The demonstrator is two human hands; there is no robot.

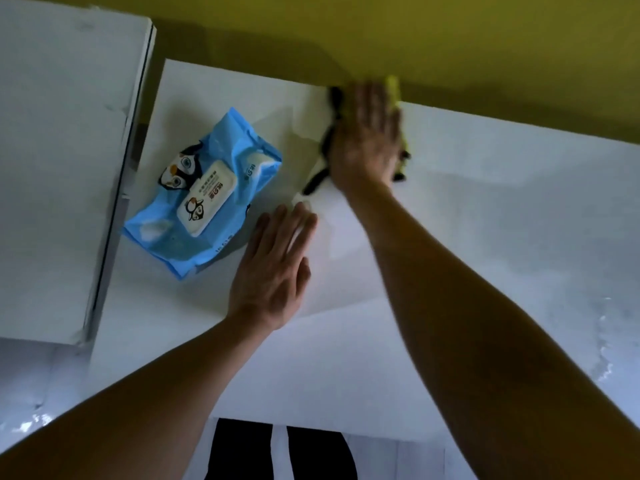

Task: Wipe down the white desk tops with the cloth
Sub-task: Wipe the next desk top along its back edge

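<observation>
My right hand point(365, 136) lies flat with straight fingers on a yellow-green cloth with black edging point(394, 93), pressing it onto the white desk top point(502, 220) close to its far edge by the yellow wall. The hand is motion-blurred and covers most of the cloth. My left hand point(273, 268) rests flat on the desk, fingers straight, just right of a wipes pack; it holds nothing.
A blue wet-wipes pack point(204, 199) with a white lid lies on the desk's left part. A second, higher white surface point(59, 168) adjoins on the left. The yellow wall point(450, 36) borders the far edge. My dark trousers point(277, 452) show below the near edge.
</observation>
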